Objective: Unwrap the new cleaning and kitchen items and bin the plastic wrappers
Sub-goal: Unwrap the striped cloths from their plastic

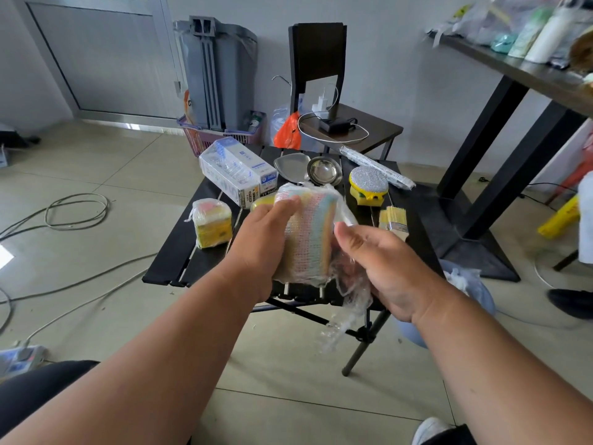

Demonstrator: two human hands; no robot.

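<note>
Left hand [266, 232] is curled round the near-left side of a pack of pastel sponge cloths [309, 232], which is held upright above the near edge of a black slatted folding table [179, 248], apparently so that it is steadied while the film is drawn off; the right hand [382, 261] is set against the pack's right side with its fingers bent, and loosened clear plastic wrap [348, 300] is seen trailing down beneath it, though whether the wrap is actually pinched cannot be told, as the fingertips are hidden; the wrap is judged to be partly off the pack, not yet free. Other items are laid out on the table within reach: a stack of yellow sponges [212, 224], still wrapped, at the left; a film-wrapped box [239, 173] behind it; two steel dishes [308, 168]; a yellow-handled scourer [368, 186]; a paintbrush [394, 220] at the right. A pale blue bin with a plastic liner [471, 284] is placed just beside the table on the right, presumably to receive wrappers.
</note>
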